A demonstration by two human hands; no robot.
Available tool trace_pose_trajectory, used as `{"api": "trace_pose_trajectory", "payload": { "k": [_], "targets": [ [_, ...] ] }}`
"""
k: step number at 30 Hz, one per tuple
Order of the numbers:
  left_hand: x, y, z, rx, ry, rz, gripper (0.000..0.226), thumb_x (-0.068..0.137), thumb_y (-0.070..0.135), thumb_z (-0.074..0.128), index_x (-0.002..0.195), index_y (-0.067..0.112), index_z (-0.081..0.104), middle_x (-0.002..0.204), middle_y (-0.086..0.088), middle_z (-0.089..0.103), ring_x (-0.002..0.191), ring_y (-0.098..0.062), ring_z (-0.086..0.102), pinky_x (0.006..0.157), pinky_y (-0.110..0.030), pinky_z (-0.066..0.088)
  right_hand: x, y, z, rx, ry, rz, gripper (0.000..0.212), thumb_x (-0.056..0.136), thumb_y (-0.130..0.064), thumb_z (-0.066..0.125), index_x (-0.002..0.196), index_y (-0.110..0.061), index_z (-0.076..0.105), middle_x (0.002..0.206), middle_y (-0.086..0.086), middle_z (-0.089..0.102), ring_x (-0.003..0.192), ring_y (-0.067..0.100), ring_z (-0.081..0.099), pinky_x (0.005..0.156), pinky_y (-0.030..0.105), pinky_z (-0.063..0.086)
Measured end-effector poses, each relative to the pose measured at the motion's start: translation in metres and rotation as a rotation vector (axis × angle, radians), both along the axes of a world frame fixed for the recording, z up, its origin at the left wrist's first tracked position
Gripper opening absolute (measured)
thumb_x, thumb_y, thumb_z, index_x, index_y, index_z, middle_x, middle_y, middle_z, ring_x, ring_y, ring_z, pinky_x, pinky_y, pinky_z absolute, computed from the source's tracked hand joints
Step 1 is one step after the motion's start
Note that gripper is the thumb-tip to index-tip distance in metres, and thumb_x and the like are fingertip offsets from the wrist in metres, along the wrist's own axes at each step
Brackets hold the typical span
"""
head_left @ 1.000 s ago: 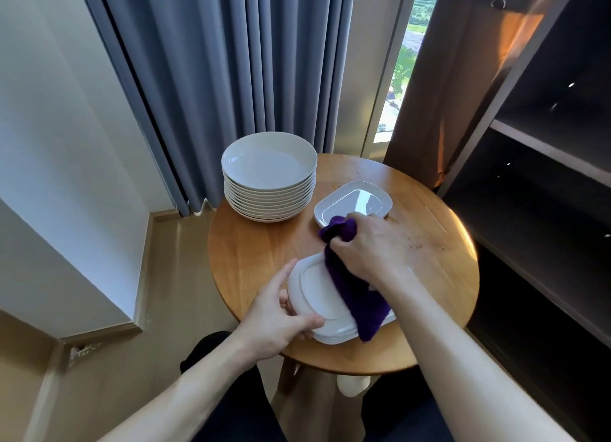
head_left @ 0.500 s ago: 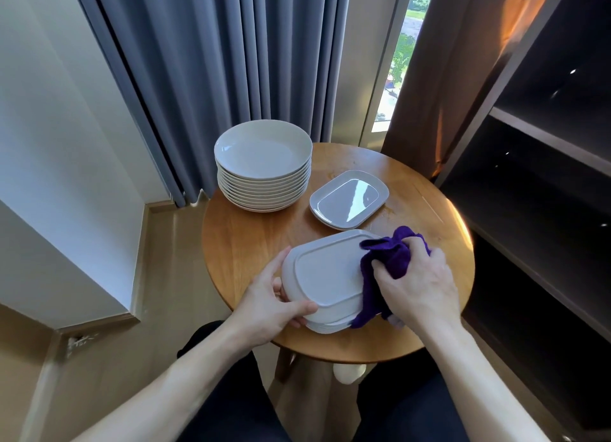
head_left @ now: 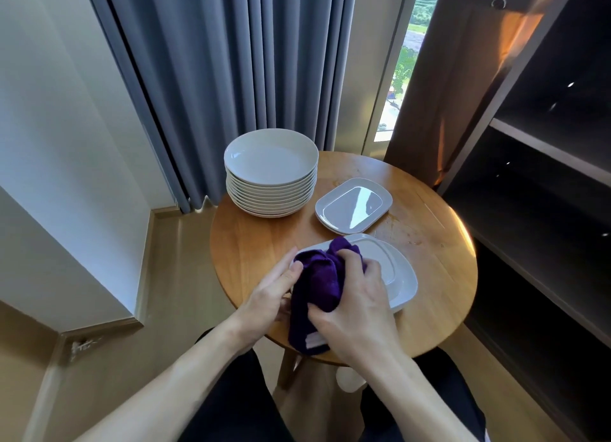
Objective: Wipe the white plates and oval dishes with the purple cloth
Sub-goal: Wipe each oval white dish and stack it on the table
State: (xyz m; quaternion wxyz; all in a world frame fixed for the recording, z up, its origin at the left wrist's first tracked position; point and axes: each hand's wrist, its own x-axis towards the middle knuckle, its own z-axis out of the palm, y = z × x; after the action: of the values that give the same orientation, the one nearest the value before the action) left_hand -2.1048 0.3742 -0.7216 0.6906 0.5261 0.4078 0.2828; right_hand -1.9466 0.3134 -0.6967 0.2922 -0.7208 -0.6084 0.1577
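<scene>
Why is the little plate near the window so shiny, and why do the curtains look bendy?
Head view: the small white oval dish mirrors daylight from the narrow window, so pale glare covers its middle; the same view's wide-angle lens bows the grey curtain and dark shelf unit near the edges.

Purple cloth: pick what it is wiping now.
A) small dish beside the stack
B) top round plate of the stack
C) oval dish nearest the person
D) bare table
C: the right hand presses the purple cloth onto the near oval dish; the stack of round plates and the small dish sit untouched.
</scene>
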Motion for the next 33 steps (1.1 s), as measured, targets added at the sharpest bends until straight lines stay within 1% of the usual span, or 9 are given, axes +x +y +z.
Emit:
{"api": "trace_pose_trajectory", "payload": {
  "k": [3, 7, 9, 12, 16, 22, 27, 30, 33],
  "targets": [
    [0.0, -0.003, 0.002, 0.022, -0.04, 0.012, 0.044, 0.097, 0.066, 0.043, 0.132, 0.043, 0.06, 0.127, 0.006, 0.071, 0.115, -0.017, 0.07, 0.086, -0.029, 0.059, -0.013, 0.019, 0.003, 0.065, -0.105, -0.014, 0.074, 0.076, -0.047, 0.076, 0.137, -0.029, 0.039, 0.125, 0.002, 0.042, 0.11, 0.025, 0.048, 0.09, 0.036, 0.049],
    [0.001, -0.006, 0.008, 0.025, -0.054, 0.026, 0.039, 0.101, 0.056, 0.04, 0.134, 0.043, 0.057, 0.129, 0.006, 0.071, 0.117, -0.016, 0.069, 0.086, -0.027, 0.059, -0.015, 0.048, 0.003, 0.103, -0.195, -0.076, 0.066, 0.076, -0.052, 0.075, 0.129, -0.026, 0.043, 0.12, 0.004, 0.044, 0.104, 0.027, 0.048, 0.083, 0.041, 0.049],
    [0.004, -0.01, 0.008, 0.064, -0.047, 0.002, 0.034, 0.102, 0.047, 0.051, 0.136, 0.042, 0.054, 0.126, 0.004, 0.072, 0.115, -0.014, 0.07, 0.084, -0.024, 0.058, -0.007, 0.062, 0.002, 0.098, -0.216, -0.107, 0.066, 0.077, -0.05, 0.075, 0.128, -0.024, 0.044, 0.119, 0.006, 0.045, 0.104, 0.028, 0.048, 0.083, 0.041, 0.049],
    [0.01, -0.017, -0.002, 0.082, -0.013, 0.003, 0.062, 0.088, 0.024, 0.076, 0.14, 0.04, 0.045, 0.118, -0.007, 0.075, 0.105, -0.021, 0.073, 0.08, -0.032, 0.061, 0.018, 0.078, 0.0, 0.064, -0.251, -0.185, 0.063, 0.076, -0.043, 0.077, 0.126, -0.018, 0.049, 0.117, 0.01, 0.048, 0.107, 0.033, 0.049, 0.086, 0.042, 0.046],
    [0.012, -0.017, -0.01, 0.059, 0.129, 0.063, 0.111, 0.076, 0.017, 0.091, 0.162, 0.025, 0.02, 0.125, -0.002, 0.071, 0.116, -0.015, 0.069, 0.102, -0.043, 0.055, 0.059, 0.08, -0.002, 0.039, -0.263, -0.27, 0.067, 0.079, -0.045, 0.077, 0.133, -0.016, 0.051, 0.122, 0.014, 0.05, 0.11, 0.036, 0.05, 0.091, 0.045, 0.047],
    [0.012, -0.013, -0.014, 0.054, 0.157, 0.057, 0.115, 0.074, 0.02, 0.093, 0.162, 0.029, 0.019, 0.121, 0.002, 0.072, 0.113, -0.009, 0.069, 0.101, -0.039, 0.056, 0.085, 0.068, -0.003, 0.026, -0.291, -0.267, 0.072, 0.08, -0.052, 0.078, 0.138, -0.022, 0.045, 0.13, 0.012, 0.047, 0.115, 0.031, 0.05, 0.092, 0.047, 0.052],
    [0.01, -0.013, -0.019, 0.063, 0.162, 0.052, 0.118, 0.072, 0.025, 0.093, 0.162, 0.034, 0.018, 0.127, 0.001, 0.067, 0.119, -0.013, 0.066, 0.102, -0.04, 0.055, 0.089, 0.053, -0.003, 0.008, -0.26, -0.269, 0.073, 0.078, -0.05, 0.079, 0.138, -0.027, 0.044, 0.131, 0.01, 0.047, 0.115, 0.031, 0.05, 0.087, 0.043, 0.051],
    [0.011, -0.013, -0.02, 0.05, 0.147, 0.061, 0.114, 0.075, 0.019, 0.092, 0.162, 0.034, 0.019, 0.121, 0.003, 0.07, 0.11, -0.01, 0.069, 0.087, -0.03, 0.06, 0.084, 0.037, -0.002, -0.001, -0.25, -0.264, 0.069, 0.075, -0.047, 0.08, 0.131, -0.026, 0.047, 0.124, 0.008, 0.047, 0.11, 0.029, 0.051, 0.083, 0.042, 0.052],
    [0.01, -0.013, -0.021, 0.021, 0.128, 0.087, 0.113, 0.075, 0.014, 0.091, 0.161, 0.034, 0.02, 0.115, -0.002, 0.074, 0.099, -0.017, 0.074, 0.069, -0.025, 0.057, 0.07, 0.023, 0.002, -0.035, -0.295, -0.159, 0.071, 0.07, -0.047, 0.083, 0.128, -0.027, 0.048, 0.128, 0.006, 0.047, 0.11, 0.026, 0.049, 0.086, 0.04, 0.052]
  ]
}}
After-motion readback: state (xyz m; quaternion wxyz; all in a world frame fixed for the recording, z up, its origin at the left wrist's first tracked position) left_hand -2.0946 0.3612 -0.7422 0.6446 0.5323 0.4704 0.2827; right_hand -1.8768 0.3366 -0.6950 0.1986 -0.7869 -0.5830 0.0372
